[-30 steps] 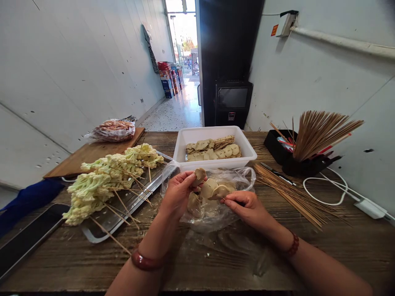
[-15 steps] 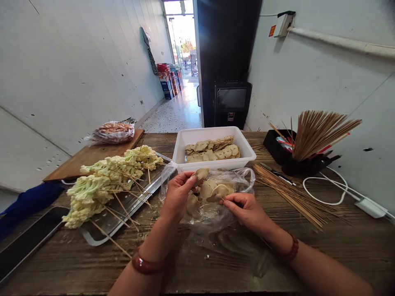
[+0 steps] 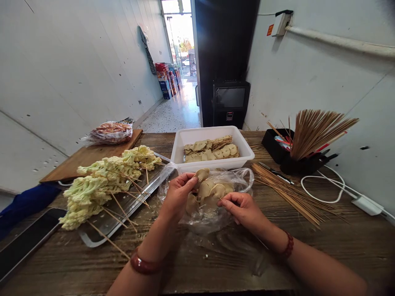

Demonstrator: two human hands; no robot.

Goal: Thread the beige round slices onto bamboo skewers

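My left hand (image 3: pixel 180 193) pinches a thin, round, greenish-beige slice (image 3: pixel 202 174) between thumb and fingers. A bamboo skewer is gripped in my right hand (image 3: pixel 243 209), closed around it; its short tip shows at the fingertips and most of its length is hidden by the hand. Under both hands lies a clear plastic bag (image 3: pixel 212 224) with more loose slices (image 3: pixel 212 189) in and on it. Just behind the bag, a white plastic tub (image 3: pixel 212 165) holds rows of similar slices threaded on skewers (image 3: pixel 224 151).
On the left, skewered cauliflower (image 3: pixel 92 187) lies on a metal tray (image 3: pixel 89 240). A phone (image 3: pixel 27 246), a cutting board (image 3: pixel 77 164) and a bagged reddish food (image 3: pixel 109 132) are beyond it. Loose skewers (image 3: pixel 286 195), a black holder (image 3: pixel 298 166) and a white cable (image 3: pixel 324 200) occupy the right.
The right hand has shifted slightly left and down toward the slices in the bag. The left hand still holds its slice, now tilted a little more upright. The view has shifted slightly.
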